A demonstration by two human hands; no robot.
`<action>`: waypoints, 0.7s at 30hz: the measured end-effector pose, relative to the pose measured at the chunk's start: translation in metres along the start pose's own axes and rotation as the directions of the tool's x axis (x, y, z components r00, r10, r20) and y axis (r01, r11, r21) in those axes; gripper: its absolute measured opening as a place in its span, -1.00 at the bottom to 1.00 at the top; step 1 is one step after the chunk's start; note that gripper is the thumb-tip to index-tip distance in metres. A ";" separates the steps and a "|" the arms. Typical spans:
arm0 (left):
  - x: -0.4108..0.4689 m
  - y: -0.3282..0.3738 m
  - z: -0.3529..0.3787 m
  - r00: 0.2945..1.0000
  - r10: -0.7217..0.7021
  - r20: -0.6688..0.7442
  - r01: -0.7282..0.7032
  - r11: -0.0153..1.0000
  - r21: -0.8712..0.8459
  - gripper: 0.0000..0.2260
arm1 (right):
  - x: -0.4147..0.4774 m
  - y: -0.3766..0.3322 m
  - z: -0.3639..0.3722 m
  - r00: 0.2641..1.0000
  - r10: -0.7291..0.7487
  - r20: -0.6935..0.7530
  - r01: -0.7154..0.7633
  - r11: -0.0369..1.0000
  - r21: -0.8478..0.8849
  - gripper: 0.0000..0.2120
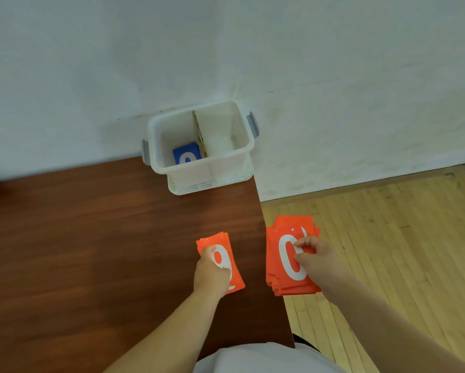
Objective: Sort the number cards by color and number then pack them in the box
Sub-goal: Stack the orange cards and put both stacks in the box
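A small stack of orange cards with a white 9 on top (227,254) is gripped by my left hand (212,273) over the brown table. To the right, past the table's edge, my right hand (313,258) pinches a thicker, fanned stack of orange cards topped by a white 0 (286,261). At the table's far right corner stands a white plastic box (204,168) with a cardboard divider (200,133). A blue card with a white 0 (187,156) lies in its left compartment. Its right compartment shows no cards.
The brown wooden table (91,238) ends at a right edge near my right hand. Beyond it lies a light wooden floor (387,251). A white wall (226,49) rises right behind the box.
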State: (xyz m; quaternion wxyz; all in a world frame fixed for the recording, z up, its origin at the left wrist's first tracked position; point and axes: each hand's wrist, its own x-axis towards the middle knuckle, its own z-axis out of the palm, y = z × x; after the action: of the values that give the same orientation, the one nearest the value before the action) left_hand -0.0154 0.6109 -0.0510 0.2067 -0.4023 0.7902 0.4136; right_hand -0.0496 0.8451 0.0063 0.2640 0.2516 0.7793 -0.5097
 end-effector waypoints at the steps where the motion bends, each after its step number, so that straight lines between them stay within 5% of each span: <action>1: 0.000 0.003 -0.002 0.997 -0.073 0.021 0.075 0.989 -0.123 -0.39 | -0.001 -0.002 0.002 1.000 0.008 0.009 -0.008 1.000 0.019 -0.85; 4: -0.008 0.017 -0.015 0.945 -0.272 0.181 0.326 0.823 -0.465 -0.46 | -0.007 -0.011 0.008 0.996 0.052 0.069 -0.062 0.986 0.152 -0.85; 6: -0.010 0.022 -0.024 0.943 -0.256 0.211 0.330 0.796 -0.508 -0.50 | -0.013 -0.023 0.014 0.987 0.096 0.130 -0.130 0.949 0.287 -0.82; 12: -0.022 0.025 -0.064 0.996 0.033 0.086 0.007 0.905 -0.426 -0.54 | -0.043 -0.071 0.030 0.923 0.051 0.381 -0.279 0.772 0.571 -0.72; 21: -0.059 0.023 -0.157 0.941 0.330 0.078 -0.213 0.755 -0.620 -0.57 | -0.090 -0.131 0.099 0.873 -0.172 0.456 -0.239 0.664 0.709 -0.80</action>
State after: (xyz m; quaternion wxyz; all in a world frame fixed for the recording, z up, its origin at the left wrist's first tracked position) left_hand 0.0021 0.5170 0.0885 0.0769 -0.2880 0.6447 0.7039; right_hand -0.0550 0.6959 0.1196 0.3336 0.2156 0.4035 -0.8243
